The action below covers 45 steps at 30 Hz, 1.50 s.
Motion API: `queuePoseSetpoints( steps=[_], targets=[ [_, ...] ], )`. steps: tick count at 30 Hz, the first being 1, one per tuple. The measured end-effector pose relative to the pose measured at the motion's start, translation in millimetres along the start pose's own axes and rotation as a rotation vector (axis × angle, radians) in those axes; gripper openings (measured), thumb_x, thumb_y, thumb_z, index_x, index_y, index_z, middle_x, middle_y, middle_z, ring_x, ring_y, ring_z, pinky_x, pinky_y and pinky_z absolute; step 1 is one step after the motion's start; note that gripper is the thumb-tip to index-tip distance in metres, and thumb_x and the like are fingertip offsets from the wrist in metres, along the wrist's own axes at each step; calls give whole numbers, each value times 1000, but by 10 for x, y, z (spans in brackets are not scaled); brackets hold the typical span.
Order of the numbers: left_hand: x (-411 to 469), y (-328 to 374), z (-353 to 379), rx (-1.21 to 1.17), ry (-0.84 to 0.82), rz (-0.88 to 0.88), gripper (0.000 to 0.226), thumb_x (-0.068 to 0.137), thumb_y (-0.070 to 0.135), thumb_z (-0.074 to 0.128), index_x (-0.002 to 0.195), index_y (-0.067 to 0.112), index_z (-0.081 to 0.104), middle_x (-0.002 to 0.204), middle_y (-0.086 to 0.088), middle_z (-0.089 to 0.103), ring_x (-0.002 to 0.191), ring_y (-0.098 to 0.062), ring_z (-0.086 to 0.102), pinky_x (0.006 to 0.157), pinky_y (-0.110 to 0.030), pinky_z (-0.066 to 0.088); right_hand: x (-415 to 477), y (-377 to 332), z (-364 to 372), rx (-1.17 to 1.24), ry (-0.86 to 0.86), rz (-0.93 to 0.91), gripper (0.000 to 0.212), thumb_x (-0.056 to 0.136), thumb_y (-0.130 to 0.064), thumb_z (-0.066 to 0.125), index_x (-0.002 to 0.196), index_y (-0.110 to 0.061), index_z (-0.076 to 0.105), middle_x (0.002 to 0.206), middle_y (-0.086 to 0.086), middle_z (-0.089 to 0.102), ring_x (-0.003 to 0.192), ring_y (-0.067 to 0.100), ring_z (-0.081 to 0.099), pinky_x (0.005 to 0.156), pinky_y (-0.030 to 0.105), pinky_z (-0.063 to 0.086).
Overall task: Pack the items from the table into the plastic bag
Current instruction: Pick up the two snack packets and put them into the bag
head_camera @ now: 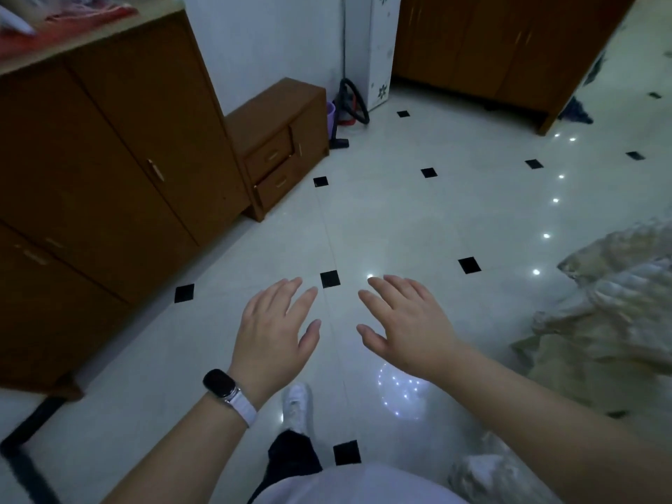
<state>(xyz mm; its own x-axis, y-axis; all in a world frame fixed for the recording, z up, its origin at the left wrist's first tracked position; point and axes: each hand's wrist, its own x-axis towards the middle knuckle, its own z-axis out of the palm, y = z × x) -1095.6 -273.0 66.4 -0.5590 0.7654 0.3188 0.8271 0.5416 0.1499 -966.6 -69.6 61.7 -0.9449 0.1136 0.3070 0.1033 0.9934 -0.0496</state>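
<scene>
My left hand [274, 327] and my right hand [403, 325] are stretched out side by side over the white tiled floor [418, 220], palms down, fingers spread, holding nothing. A black watch on a white strap sits on the left wrist. No table shows in this view, and no plastic bag can be told apart for sure. On top of the brown cabinet [109, 140] at the upper left lie blurred red and white items [91, 10], cut off by the frame edge.
A low brown drawer unit [280, 143] stands beside the cabinet, and a vacuum cleaner [347, 110] is in the far corner. Another brown cabinet [502, 49] lines the back wall. A pale crumpled cloth [611, 307] lies at the right. My white shoe [298, 405] is below my hands.
</scene>
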Motion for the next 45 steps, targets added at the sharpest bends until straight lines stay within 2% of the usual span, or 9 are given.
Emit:
queuePoseSetpoints(
  steps=[9, 16, 23, 27, 35, 40, 45],
  targets=[
    [1673, -1024, 482, -160, 45, 180, 43, 87, 37, 54, 124, 16, 63, 128, -10, 60, 118, -30, 55, 97, -42, 42, 1467, 409, 263, -126, 4, 205, 48, 87, -47, 51, 119, -14, 65, 126, 9, 62, 115, 31, 56, 98, 44, 42],
    [2862, -1193, 855, -250, 28, 356, 42, 88, 35, 58, 124, 14, 64, 127, -11, 60, 117, -32, 56, 97, -44, 44, 2010, 964, 267, -200, 26, 426, 48, 87, -47, 51, 117, -14, 67, 125, 10, 64, 115, 31, 58, 97, 43, 44],
    [3964, -703, 1370, -226, -66, 498, 43, 90, 39, 54, 125, 15, 63, 129, -12, 59, 120, -33, 54, 98, -47, 44, 2111, 1935, 514, -200, 43, 576, 49, 88, -50, 48, 118, -15, 66, 125, 9, 63, 115, 31, 57, 99, 42, 37],
    [4633, -231, 1622, -174, -123, 562, 44, 90, 42, 53, 125, 16, 63, 130, -11, 59, 122, -32, 53, 100, -47, 43, 2149, 2671, 612, -149, 56, 660, 49, 89, -49, 48, 118, -14, 66, 125, 10, 63, 115, 31, 58, 96, 43, 43],
    [6012, 941, 2037, -199, -75, 726, 45, 90, 43, 52, 122, 15, 65, 125, -10, 63, 117, -33, 57, 97, -49, 44, 2176, 4319, 311, -181, 87, 765, 49, 88, -49, 49, 117, -14, 65, 124, 10, 63, 114, 32, 57, 96, 44, 44],
    [6736, 1440, 2344, -247, -61, 816, 44, 90, 42, 52, 122, 14, 65, 124, -10, 63, 116, -33, 57, 97, -48, 44, 2231, 5021, 183, -207, 76, 880, 51, 89, -51, 47, 120, -15, 64, 127, 9, 62, 116, 32, 56, 99, 43, 42],
    [7560, 1789, 2850, -296, -84, 902, 40, 89, 38, 54, 119, 15, 67, 125, -11, 63, 117, -34, 57, 95, -49, 45, 2369, 5716, 351, -229, 32, 972, 50, 89, -50, 46, 120, -14, 64, 127, 9, 62, 116, 32, 56, 97, 44, 41]
  ],
)
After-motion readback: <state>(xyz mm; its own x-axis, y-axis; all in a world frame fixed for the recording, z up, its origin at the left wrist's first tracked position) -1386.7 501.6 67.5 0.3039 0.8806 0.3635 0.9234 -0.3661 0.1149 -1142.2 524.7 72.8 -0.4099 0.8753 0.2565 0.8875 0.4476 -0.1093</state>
